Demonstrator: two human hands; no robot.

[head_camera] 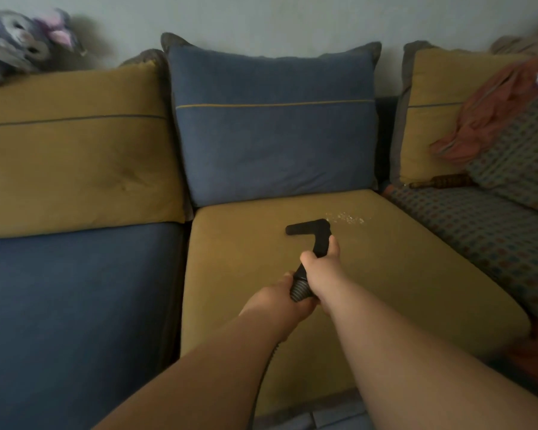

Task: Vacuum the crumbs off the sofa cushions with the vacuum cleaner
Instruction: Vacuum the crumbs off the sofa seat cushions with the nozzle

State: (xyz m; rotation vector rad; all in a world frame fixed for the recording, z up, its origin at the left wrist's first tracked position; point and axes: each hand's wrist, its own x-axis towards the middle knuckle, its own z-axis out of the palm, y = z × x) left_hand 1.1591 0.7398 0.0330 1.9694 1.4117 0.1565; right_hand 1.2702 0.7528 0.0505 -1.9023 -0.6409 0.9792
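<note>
Surface: corner sofa, mixed upholstery. The mustard-yellow fabric seat cushion (385, 274) sits at centre, with the blue fabric seat cushion (75, 305) just beside it on the left. A seat covered in small-checked multicolour fabric (479, 231) adjoins it on the right.

Far side, leaning on a pale plain wall (261, 20):
- blue back cushion with a thin yellow stripe (274, 128), centre
- mustard back cushion (75, 156), left
- second mustard back cushion (429, 125), right

Task thing: the black T-shaped plastic vacuum nozzle (308, 228) rests on the far half of the mustard seat cushion. Its flat head points left. A scatter of pale crumbs (345, 217) lies just beside its far right corner, on the same cushion.

Right hand (320, 262): grip closed round the nozzle's black neck, fingers wrapped, thumb on the near left side.

Left hand (277, 297): grip closed round the grey ribbed hose (299, 290) just behind the right hand. The two hands are almost touching. The hose runs near and down between the forearms.

Room items:
- A grey plush toy with pink ears (19, 41) sits on top of the left back cushion, blurred.
- A crumpled orange-pink cloth (485, 113) drapes over the right back cushion and the checked fabric.
- A dark brown elongated object (441, 180) lies at the foot of that cushion; I cannot tell what it is.

Light is dim and even.
</note>
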